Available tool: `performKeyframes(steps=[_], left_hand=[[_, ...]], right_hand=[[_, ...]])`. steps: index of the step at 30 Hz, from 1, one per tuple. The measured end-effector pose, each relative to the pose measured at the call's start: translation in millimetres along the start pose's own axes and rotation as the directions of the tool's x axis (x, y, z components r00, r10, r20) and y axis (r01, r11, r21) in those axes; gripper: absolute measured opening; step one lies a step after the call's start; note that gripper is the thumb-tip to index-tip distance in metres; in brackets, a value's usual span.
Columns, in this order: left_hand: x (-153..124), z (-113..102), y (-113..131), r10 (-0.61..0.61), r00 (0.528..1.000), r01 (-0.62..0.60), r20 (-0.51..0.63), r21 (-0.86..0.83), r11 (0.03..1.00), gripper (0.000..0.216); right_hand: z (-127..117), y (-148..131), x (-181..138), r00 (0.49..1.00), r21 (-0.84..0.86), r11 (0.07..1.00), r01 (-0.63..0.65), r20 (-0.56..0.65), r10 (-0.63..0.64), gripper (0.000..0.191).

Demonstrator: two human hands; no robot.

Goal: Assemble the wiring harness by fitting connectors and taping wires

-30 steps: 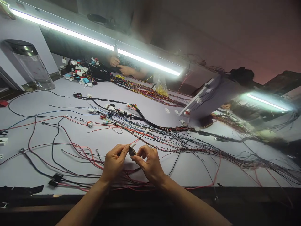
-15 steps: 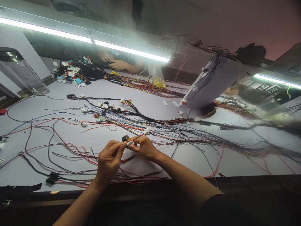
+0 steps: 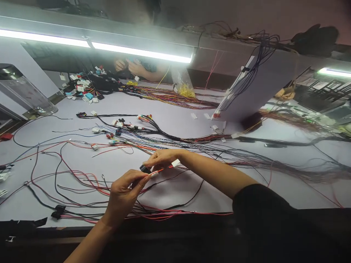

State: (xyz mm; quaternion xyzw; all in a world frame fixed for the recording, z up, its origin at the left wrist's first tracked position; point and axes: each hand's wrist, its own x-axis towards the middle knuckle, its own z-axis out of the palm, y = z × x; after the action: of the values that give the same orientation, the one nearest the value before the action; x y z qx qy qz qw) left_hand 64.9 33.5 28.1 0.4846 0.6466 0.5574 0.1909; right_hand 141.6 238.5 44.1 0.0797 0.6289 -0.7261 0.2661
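While the left hand (image 3: 124, 191), nearly closed, pinches a small white piece (image 3: 154, 174) on a red wire (image 3: 163, 169) between thumb and forefinger, the right hand (image 3: 161, 157) curls its bent fingers onto a black roll (image 3: 144, 169) just beside those fingertips, above the table (image 3: 170, 195). Right of the roll, the wire meets a white connector (image 3: 176, 163) near the right wrist. Behind the roll lies a dark harness (image 3: 167, 135); far behind it, to the left, stands a clear bottle (image 3: 31, 94)
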Motion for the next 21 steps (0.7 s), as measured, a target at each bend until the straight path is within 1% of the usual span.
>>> performKeyframes(steps=[1, 2, 3, 6, 8, 10, 11, 13, 15, 16, 18, 19, 21], left_hand=[[0.4, 1.1, 0.8, 0.015, 1.0, -0.015, 0.011, 0.012, 1.0, 0.007], [0.6, 2.2, 1.3, 0.022, 1.0, -0.022, 0.007, 0.026, 0.999, 0.007], [0.8, 3.2, 1.4, 0.024, 1.0, -0.023, -0.017, 0.043, 0.999, 0.007], [1.4, 5.0, -0.6, 0.008, 0.988, 0.008, -0.156, 0.098, 0.995, 0.005], [2.2, 5.9, -3.6, -0.062, 0.974, 0.08, -0.217, 0.077, 0.994, 0.006], [3.2, 7.2, -7.0, -0.196, 0.948, 0.195, -0.249, -0.032, 0.98, 0.014], [3.7, 8.2, -8.6, -0.269, 0.926, 0.249, -0.264, -0.105, 0.963, 0.02], [4.4, 10.9, -10.9, -0.376, 0.882, 0.317, -0.285, -0.232, 0.92, 0.034], [4.9, 13.9, -11.9, -0.422, 0.863, 0.343, -0.277, -0.293, 0.893, 0.044], [5.1, 15.2, -12.3, -0.429, 0.863, 0.349, -0.269, -0.298, 0.889, 0.046], [5.6, 16.7, -13.9, -0.428, 0.868, 0.354, -0.251, -0.291, 0.889, 0.045], [6.1, 16.5, -15.4, -0.424, 0.871, 0.353, -0.247, -0.284, 0.891, 0.044], [7.6, 14.1, -20.0, -0.422, 0.873, 0.356, -0.245, -0.272, 0.894, 0.043]], right_hand=[[-5.0, -4.0, 2.6, 0.999, -0.028, 0.999, -0.034, 0.042, 0.035, 0.039], [-9.1, -8.3, 4.8, 0.997, -0.058, 0.998, -0.037, 0.062, 0.041, 0.035], [-12.2, -12.6, 6.4, 0.998, -0.094, 0.996, -0.009, 0.055, 0.015, 0.031], [-16.0, -24.1, 7.7, 0.99, -0.209, 0.969, 0.134, -0.021, -0.141, 0.02], [-15.8, -29.3, 6.5, 0.981, -0.24, 0.953, 0.183, -0.02, -0.193, 0.019], [-15.0, -32.8, 5.0, 0.979, -0.246, 0.949, 0.196, -0.005, -0.203, 0.018], [-14.4, -34.4, 4.5, 0.979, -0.255, 0.947, 0.197, -0.004, -0.205, 0.017], [-12.8, -38.3, 4.5, 0.983, -0.289, 0.943, 0.168, -0.022, -0.182, 0.016], [-9.7, -43.2, 5.8, 0.991, -0.335, 0.938, 0.085, -0.068, -0.114, 0.019], [-7.3, -45.7, 6.7, 0.991, -0.36, 0.932, 0.029, -0.111, -0.073, 0.022], [-0.2, -50.3, 8.2, 0.975, -0.398, 0.915, -0.067, -0.22, -0.025, 0.027], [4.7, -52.2, 8.4, 0.963, -0.409, 0.908, -0.093, -0.267, -0.022, 0.029], [16.7, -55.1, 7.0, 0.945, -0.429, 0.899, -0.088, -0.323, -0.061, 0.032]])
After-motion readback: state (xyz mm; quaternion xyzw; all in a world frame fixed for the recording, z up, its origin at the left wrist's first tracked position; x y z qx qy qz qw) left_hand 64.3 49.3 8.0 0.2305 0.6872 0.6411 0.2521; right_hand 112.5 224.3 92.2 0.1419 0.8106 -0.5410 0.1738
